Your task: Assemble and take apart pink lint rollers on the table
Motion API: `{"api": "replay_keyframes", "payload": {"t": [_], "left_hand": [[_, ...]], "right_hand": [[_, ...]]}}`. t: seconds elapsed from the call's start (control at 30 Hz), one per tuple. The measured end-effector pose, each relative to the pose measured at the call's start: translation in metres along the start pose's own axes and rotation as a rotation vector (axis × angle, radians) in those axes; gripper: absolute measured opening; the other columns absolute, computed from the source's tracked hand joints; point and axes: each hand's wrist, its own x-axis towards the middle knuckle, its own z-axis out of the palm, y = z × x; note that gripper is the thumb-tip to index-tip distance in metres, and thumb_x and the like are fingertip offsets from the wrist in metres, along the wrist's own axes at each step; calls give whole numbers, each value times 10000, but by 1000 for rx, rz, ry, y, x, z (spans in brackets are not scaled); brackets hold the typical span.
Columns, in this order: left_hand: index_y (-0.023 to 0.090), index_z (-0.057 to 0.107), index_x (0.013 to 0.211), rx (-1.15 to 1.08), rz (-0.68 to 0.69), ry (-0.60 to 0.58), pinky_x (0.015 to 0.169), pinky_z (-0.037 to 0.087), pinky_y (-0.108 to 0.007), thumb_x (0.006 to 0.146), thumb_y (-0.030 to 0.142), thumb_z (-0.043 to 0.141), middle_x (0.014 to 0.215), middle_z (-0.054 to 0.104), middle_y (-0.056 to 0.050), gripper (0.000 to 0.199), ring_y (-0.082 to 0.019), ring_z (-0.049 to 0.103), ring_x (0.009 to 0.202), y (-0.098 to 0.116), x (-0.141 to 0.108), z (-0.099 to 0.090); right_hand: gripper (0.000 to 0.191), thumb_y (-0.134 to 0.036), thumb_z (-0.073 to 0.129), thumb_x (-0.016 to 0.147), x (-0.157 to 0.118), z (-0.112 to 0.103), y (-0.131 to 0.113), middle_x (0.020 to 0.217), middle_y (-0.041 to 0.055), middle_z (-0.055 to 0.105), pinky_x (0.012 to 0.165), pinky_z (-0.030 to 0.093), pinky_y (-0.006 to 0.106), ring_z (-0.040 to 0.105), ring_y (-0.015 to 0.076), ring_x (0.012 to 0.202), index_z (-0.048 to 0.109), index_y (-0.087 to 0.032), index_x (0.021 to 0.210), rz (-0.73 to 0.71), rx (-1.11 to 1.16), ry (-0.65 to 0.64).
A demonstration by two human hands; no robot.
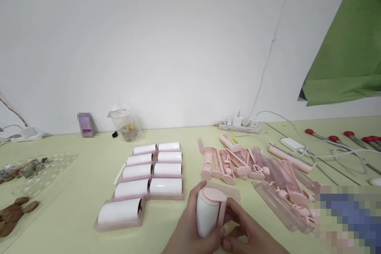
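A white roll with a pink round end cap [210,206] stands nearly upright in my hands, slightly tilted. My left hand [190,222] is wrapped round its left side, thumb across the front. My right hand [245,226] is closed at its right side, fingers against the pink strip running down from the cap; the fingertips are partly hidden. To the left, white rolls in pink trays [166,185] lie in two columns. Beyond my right hand is a loose heap of pink plastic holders [228,166], with clear pink covers [276,206] beside it.
A power strip [239,127] with plugs and white cables sits by the wall. Red-tipped rods [337,141] and a white adapter [291,144] lie at right. A clear plastic bag [126,125] stands at the back. Bubble wrap [49,170] and brown pieces [13,214] are at left.
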Motion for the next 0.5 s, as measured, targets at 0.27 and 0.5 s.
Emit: {"api": "replay_keyframes", "payload": {"t": [0.27,0.5], "left_hand": [[212,174,1323,-224,87,-35,902,338,-391,684,472,586,1171,488,-132,803,-265,513,994,-21,-1,1],[164,478,1127,-536,55,-102,876,365,-408,594,390,697,1112,547,-149,619,-317,486,1056,-22,9,6]], "right_hand": [[379,-368,579,737,-2,-11,-21,1041,45,581,825,440,333,550,202,913,524,-269,1098,-77,18,-29],[313,-420,417,830,4,-31,-23,900,48,613,815,437,350,566,199,875,531,-239,1059,-68,-32,83]]}}
